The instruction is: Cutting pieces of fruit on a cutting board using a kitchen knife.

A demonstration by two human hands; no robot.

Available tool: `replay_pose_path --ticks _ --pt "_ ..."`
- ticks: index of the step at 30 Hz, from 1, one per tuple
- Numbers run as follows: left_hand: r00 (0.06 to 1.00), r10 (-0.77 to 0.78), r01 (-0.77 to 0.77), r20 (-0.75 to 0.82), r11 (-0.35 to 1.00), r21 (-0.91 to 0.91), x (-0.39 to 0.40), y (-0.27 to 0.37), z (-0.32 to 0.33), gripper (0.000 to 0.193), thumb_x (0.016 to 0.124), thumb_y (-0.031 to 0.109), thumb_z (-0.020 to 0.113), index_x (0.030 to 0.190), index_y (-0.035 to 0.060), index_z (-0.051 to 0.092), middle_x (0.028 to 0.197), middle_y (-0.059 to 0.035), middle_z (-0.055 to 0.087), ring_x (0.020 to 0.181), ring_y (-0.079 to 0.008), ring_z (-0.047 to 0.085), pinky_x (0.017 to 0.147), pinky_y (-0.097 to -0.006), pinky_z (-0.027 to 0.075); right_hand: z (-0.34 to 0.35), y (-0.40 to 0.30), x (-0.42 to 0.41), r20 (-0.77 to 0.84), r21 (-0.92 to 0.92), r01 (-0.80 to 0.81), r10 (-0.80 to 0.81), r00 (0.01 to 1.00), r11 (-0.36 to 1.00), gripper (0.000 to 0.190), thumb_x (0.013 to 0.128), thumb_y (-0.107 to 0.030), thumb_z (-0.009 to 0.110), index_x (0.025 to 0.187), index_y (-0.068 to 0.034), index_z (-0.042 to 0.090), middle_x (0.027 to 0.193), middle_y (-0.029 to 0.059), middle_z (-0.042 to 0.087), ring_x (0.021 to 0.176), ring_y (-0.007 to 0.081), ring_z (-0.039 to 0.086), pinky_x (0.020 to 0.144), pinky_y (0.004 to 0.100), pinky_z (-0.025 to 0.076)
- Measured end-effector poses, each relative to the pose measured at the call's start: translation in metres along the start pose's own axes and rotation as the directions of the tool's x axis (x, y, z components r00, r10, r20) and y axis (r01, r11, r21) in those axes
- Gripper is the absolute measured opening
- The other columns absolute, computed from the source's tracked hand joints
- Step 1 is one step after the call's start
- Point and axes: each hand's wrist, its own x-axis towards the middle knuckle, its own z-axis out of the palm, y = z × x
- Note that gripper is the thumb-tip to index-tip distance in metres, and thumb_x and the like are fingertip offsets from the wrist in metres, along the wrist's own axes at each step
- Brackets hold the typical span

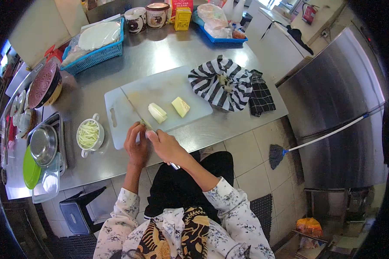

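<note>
My right hand point(168, 145) grips a kitchen knife point(132, 104), its blade slanting up and left over the white cutting board point(194, 85). Close to the blade's heel are the bent fingers of my left hand point(136, 144). A thin pale green vegetable piece point(146, 124) shows against the blade by those fingertips; whether they pinch it is hidden. On the board, right of the knife, lie a cut pale vegetable chunk point(157, 113) and a second chunk with green skin point(181, 107). Left of the board, a white two-handled bowl point(101, 137) holds thin pale green strips.
A striped cloth or bag point(220, 82) with scraps overlaps the board's right end, beside a dark checked cloth point(261, 94). Metal bowls point(43, 145) and a green lid point(31, 168) stand left. Blue baskets point(94, 60) and tubs point(157, 16) line the back.
</note>
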Motion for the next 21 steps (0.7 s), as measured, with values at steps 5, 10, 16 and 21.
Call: replay_pose_path --ticks 5,10,16,21 --pt "1.000 0.010 -0.010 0.026 1.000 -0.007 0.000 0.001 -0.001 0.019 0.075 -0.009 0.060 0.089 0.0033 0.060 0.097 -0.0148 0.063 0.086 -0.0283 0.063 0.074 -0.0325 0.049 -0.007 0.012 -0.024 -0.002 -0.052 -0.015 0.015 1.000 0.999 0.053 0.093 -0.043 0.035 0.095 0.007 0.050 0.082 0.0331 0.057 0.079 0.0482 0.057 0.073 0.0497 0.045" --pt "0.999 0.019 -0.018 0.029 1.000 -0.007 -0.002 -0.003 0.001 0.020 0.075 -0.009 0.060 0.091 0.0033 0.061 0.098 -0.0147 0.063 0.088 -0.0276 0.063 0.076 -0.0324 0.049 -0.011 -0.007 -0.017 0.100 0.090 -0.122 0.113 0.989 0.988 0.052 0.092 -0.043 0.036 0.093 0.007 0.049 0.070 0.0239 0.058 0.050 0.0326 0.059 0.046 0.0417 0.047" --pt "1.000 -0.016 0.016 0.026 1.000 0.008 -0.001 -0.002 0.002 0.018 0.076 -0.006 0.062 0.092 0.0032 0.061 0.100 -0.0147 0.063 0.090 -0.0274 0.063 0.076 -0.0335 0.050 -0.007 0.008 -0.010 0.078 0.133 -0.081 0.071 0.994 0.988 0.049 0.093 -0.042 0.037 0.093 0.005 0.048 0.058 0.0146 0.054 0.036 0.0235 0.051 0.035 0.0347 0.042" --pt "0.997 0.014 -0.017 0.079 0.999 0.032 -0.002 -0.003 -0.001 0.018 0.076 -0.006 0.061 0.092 0.0033 0.061 0.100 -0.0145 0.063 0.090 -0.0278 0.063 0.076 -0.0336 0.050 -0.011 0.012 -0.027 0.104 0.200 -0.118 0.098 0.990 0.973 0.043 0.093 -0.042 0.036 0.084 -0.001 0.046 0.050 0.0048 0.043 0.033 0.0144 0.044 0.030 0.0283 0.034"
